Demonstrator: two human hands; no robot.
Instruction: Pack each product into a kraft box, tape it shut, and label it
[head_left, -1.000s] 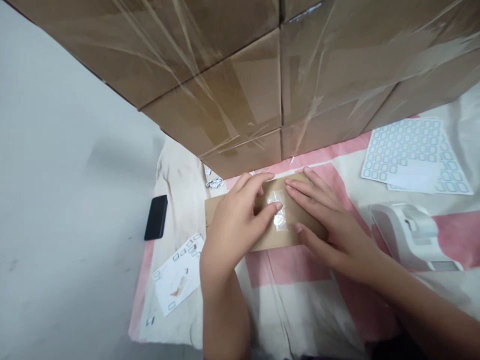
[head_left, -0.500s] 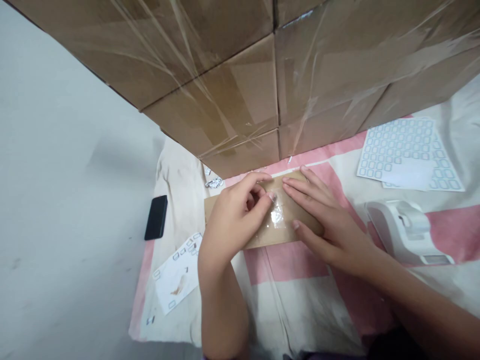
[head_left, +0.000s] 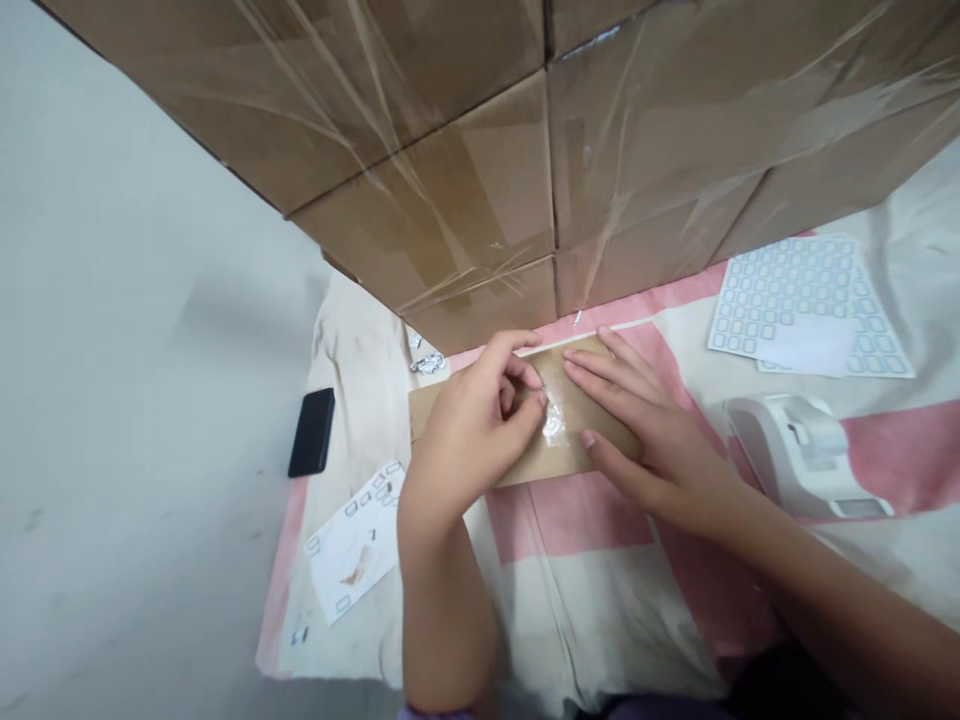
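A flat brown cardboard piece lies on the cloth in front of the boxes, with a shiny patch of clear tape near its middle. My left hand rests over its left part, thumb and forefinger pinched at the tape's upper left edge. What sits between those fingertips is too small to make out surely, though it looks like the tape's edge. My right hand lies on the right part of the cardboard, fingers stretched out and pressing down, holding nothing.
Stacked cardboard boxes under clear wrap rise behind the hands. A white tape dispenser and sticker sheets lie to the right. On the left are a black phone, a sticker sheet and crumpled silvery scraps.
My left fingertips have shifted slightly at the tape's edge, still pinched. My right hand stays flat on the cardboard. The whole view has shifted a little.
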